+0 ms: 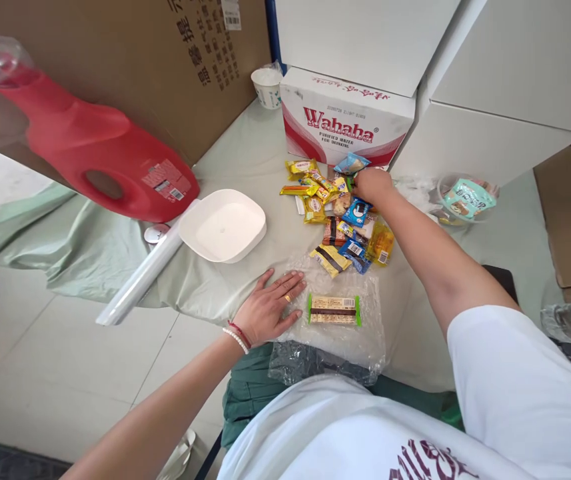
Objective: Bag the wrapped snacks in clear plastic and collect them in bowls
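My left hand point(272, 307) lies flat with fingers spread on the left edge of a clear plastic bag point(370, 333). On that bag rests a snack bar in a green-ended wrapper point(334, 311). My right hand point(372, 185) reaches into the far right side of a pile of wrapped snacks point(332, 230), beside a light blue packet point(352, 163). Its fingertips point down among the packets and are hidden, so what they hold cannot be made out. Yellow, blue and brown wrappers make up the pile.
A white square bowl point(222, 227) sits left of the pile, by a clear plastic roll point(140, 273) and a large red bottle point(110, 153). Behind the snacks stands a Wahaha box point(345, 120). A paper cup point(268, 88) and a tub with packets point(468, 199) flank it.
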The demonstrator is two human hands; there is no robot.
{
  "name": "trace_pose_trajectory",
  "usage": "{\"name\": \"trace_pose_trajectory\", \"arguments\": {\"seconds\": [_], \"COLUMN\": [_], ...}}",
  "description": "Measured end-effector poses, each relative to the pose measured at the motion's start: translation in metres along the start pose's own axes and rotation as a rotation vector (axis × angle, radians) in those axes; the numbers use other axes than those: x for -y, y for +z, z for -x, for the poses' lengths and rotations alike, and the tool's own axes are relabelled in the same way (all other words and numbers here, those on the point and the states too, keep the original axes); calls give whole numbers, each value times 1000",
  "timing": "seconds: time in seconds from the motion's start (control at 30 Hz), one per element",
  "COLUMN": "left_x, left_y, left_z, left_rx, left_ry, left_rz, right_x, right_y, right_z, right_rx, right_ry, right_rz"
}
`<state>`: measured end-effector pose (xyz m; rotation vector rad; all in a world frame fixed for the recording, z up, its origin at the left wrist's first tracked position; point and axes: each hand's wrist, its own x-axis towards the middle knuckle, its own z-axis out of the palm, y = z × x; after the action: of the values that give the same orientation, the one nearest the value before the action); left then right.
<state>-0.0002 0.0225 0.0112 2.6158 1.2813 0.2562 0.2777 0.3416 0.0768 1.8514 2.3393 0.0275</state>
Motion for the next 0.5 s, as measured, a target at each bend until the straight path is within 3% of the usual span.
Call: {"name": "trace_pose_trajectory", "arguments": {"seconds": [0.23,0.4,0.5], "left_x": [0,-1,-2], "left_y": [1,0,0], "left_z": [1,-1,-1], "left_rx": [10,22,15], "left_ry": [-14,-20,-19], "left_rz": [11,41,73], "right_x": [15,2,-15], "right_y": [8,5,-6], "right_z": [8,20,30], "right_rx": [-43,-215,-318], "right_ry": [-41,43,84], "right_rz": [28,-276,-345]}}
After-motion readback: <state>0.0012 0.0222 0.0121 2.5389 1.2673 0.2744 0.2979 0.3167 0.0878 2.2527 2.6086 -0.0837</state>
